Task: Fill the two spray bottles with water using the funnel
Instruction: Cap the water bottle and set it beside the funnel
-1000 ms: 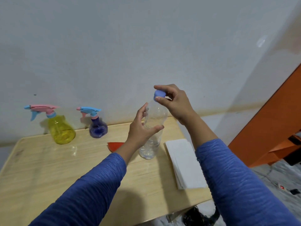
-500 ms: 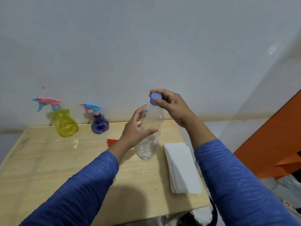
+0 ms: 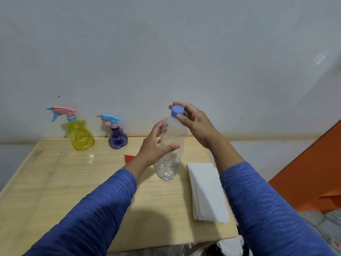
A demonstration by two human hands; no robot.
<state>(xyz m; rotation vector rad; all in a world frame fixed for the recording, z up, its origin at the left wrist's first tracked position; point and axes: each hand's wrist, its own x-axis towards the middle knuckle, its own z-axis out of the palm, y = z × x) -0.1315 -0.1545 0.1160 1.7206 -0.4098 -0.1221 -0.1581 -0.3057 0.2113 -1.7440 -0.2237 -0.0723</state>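
A clear water bottle stands upright on the wooden table, with a little water at its bottom. My left hand grips its middle. My right hand pinches the blue cap at its top. Against the back wall stand a yellow spray bottle with a pink and blue trigger and a smaller purple spray bottle with a blue trigger, both with heads on. A red funnel lies behind my left wrist, mostly hidden.
A stack of white paper towels lies on the table to the right of the water bottle. An orange panel stands off the table at the right. Dark items lie on the floor below the table's front edge.
The view has shifted a little between frames. Both hands stay on the water bottle, and the right hand's fingers have turned slightly around the cap.
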